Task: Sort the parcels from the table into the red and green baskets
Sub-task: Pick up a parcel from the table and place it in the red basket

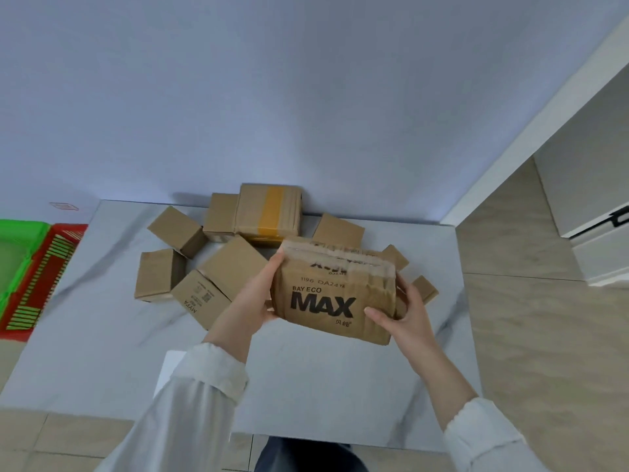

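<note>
I see the green basket (20,247) and red basket (44,284) cut off at the left edge; the held parcel (335,294) hides two small boxes (425,289) behind it.

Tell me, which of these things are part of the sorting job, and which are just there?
Part of the job:
MAX parcel, held by the left hand and right hand
other parcels on the table, such as the yellow-taped box
green basket
red basket

Just there:
white cabinet
wall

Pale blue wall (306,97), beige tiled floor (544,335), white cabinet (592,199).
</note>
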